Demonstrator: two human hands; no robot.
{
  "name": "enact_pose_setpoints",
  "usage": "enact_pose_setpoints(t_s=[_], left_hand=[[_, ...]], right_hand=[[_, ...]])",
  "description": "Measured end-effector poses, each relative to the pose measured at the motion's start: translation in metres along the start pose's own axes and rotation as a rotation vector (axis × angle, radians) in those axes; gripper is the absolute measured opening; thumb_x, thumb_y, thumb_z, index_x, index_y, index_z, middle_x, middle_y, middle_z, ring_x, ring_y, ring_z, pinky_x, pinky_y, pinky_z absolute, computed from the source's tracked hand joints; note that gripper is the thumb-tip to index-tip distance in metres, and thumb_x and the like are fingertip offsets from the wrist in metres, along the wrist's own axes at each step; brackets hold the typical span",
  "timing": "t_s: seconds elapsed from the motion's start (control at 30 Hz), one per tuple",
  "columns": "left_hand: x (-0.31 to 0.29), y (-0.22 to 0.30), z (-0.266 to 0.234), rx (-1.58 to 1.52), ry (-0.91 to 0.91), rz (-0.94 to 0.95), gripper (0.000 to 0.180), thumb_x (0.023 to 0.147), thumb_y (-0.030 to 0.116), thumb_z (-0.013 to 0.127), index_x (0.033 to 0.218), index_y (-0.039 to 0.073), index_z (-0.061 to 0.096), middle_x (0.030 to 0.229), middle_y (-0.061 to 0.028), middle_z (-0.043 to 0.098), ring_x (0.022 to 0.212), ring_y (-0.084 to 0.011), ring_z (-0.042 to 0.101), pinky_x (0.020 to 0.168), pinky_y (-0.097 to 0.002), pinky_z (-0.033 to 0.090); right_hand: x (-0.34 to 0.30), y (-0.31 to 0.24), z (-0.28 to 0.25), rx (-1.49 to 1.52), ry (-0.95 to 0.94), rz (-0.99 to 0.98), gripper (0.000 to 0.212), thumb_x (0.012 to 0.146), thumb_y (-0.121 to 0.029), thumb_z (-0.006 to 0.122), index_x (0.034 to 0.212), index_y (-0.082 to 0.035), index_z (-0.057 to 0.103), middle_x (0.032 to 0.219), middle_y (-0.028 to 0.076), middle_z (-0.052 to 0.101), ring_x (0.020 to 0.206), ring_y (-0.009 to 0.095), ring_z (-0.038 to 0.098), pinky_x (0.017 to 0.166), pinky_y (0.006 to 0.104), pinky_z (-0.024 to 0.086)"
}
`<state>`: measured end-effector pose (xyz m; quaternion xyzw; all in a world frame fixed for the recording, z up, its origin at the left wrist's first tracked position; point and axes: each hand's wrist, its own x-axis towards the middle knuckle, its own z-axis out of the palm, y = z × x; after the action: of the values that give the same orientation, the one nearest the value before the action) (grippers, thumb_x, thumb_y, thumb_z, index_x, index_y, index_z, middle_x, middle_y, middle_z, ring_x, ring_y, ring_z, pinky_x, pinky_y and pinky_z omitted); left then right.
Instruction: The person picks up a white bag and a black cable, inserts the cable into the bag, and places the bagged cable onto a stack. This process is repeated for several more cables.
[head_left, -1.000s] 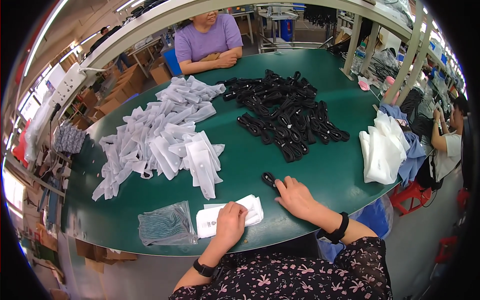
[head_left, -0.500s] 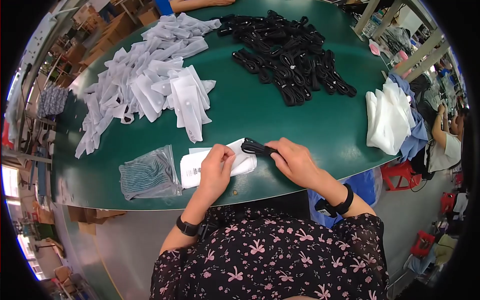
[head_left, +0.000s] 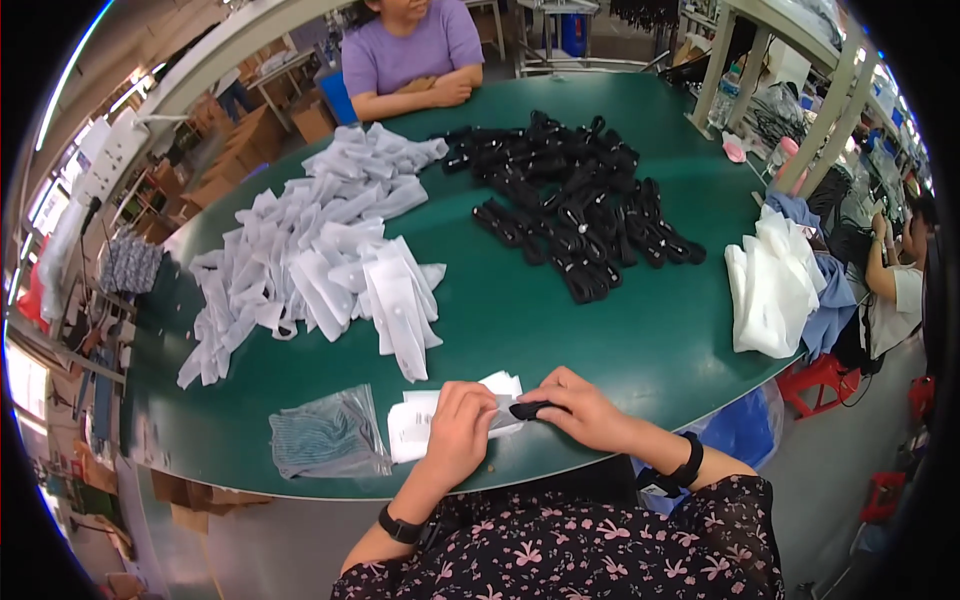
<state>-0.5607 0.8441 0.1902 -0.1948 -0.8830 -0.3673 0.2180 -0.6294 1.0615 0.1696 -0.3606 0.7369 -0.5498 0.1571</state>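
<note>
My right hand (head_left: 585, 412) grips a small looped bundle of black cord (head_left: 537, 410), its tip pointing left. With closed fingers my left hand (head_left: 462, 432) pinches a frosted plastic bag (head_left: 505, 412). The end of the cord bundle is at the bag's right edge; whether it has entered the bag I cannot tell. Below both hands lies a stack of white bags (head_left: 405, 430), partly hidden by my left hand. To its left is a clear zip bag (head_left: 325, 432) with a teal ribbed knit piece inside.
A heap of frosted bags (head_left: 300, 250), with things inside, covers the table's left part. Black cord bundles (head_left: 580, 200) pile up at the back middle. White plastic bags (head_left: 775, 285) sit at the right edge. Across the green table (head_left: 560, 345) a person in purple (head_left: 415, 55) leans on folded arms.
The head view has tilted up, showing the person across the table. My left hand now holds a frosted bag beside the tip of the cord bundle; the right still grips that bundle.
</note>
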Motion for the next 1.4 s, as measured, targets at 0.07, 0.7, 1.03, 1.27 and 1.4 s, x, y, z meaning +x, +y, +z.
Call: enact_pose_setpoints(t_s=[0.07, 0.7, 1.03, 1.27, 1.4], left_hand=[[0.004, 0.002, -0.004, -0.04, 0.027, -0.11, 0.016, 0.076, -0.006, 0.065, 0.087, -0.001, 0.056, 0.094, -0.0136, 0.058, 0.088, -0.0324, 0.054, 0.078, -0.0382, 0.046], [0.06, -0.015, -0.036, -1.149, 0.062, -0.609, 0.006, 0.096, 0.009, 0.056, 0.099, 0.004, 0.055, 0.115, -0.0068, 0.057, 0.1, -0.016, 0.055, 0.09, -0.03, 0.044], [0.067, -0.009, -0.036, -1.287, 0.127, -0.661, 0.015, 0.095, 0.009, 0.053, 0.103, -0.003, 0.056, 0.115, -0.0141, 0.059, 0.103, -0.0232, 0.061, 0.091, -0.0371, 0.05], [0.061, -0.01, -0.031, -1.393, 0.107, -0.729, 0.02, 0.096, 0.01, 0.051, 0.109, -0.005, 0.056, 0.113, -0.0173, 0.061, 0.111, -0.0253, 0.06, 0.096, -0.0372, 0.049], [0.06, -0.01, -0.027, -1.384, 0.093, -0.75, 0.02, 0.096, 0.01, 0.051, 0.108, -0.005, 0.056, 0.112, -0.0168, 0.061, 0.114, -0.0269, 0.059, 0.097, -0.0381, 0.048]], right_hand=[[0.005, -0.015, -0.003, -0.275, 0.068, -0.244, 0.029, 0.085, -0.002, 0.067, 0.114, -0.003, 0.065, 0.097, 0.012, 0.06, 0.086, 0.023, 0.061, 0.07, 0.0285, 0.05], [0.074, -0.054, -0.019, -0.219, 0.176, -0.53, 0.046, 0.079, -0.005, 0.074, 0.124, -0.006, 0.061, 0.106, 0.011, 0.056, 0.086, 0.02, 0.061, 0.072, 0.0303, 0.053], [0.068, -0.056, -0.008, -0.066, 0.127, -0.394, 0.034, 0.077, -0.006, 0.075, 0.111, -0.004, 0.066, 0.105, 0.011, 0.057, 0.082, 0.023, 0.063, 0.071, 0.0322, 0.054], [0.068, -0.047, -0.003, -0.474, 0.299, -0.739, 0.026, 0.075, -0.005, 0.068, 0.101, -0.001, 0.064, 0.101, 0.01, 0.056, 0.08, 0.02, 0.061, 0.066, 0.0309, 0.05], [0.064, -0.047, -0.005, -0.64, 0.317, -0.82, 0.022, 0.073, -0.004, 0.066, 0.094, 0.0, 0.063, 0.097, 0.009, 0.056, 0.078, 0.019, 0.059, 0.064, 0.03, 0.047]])
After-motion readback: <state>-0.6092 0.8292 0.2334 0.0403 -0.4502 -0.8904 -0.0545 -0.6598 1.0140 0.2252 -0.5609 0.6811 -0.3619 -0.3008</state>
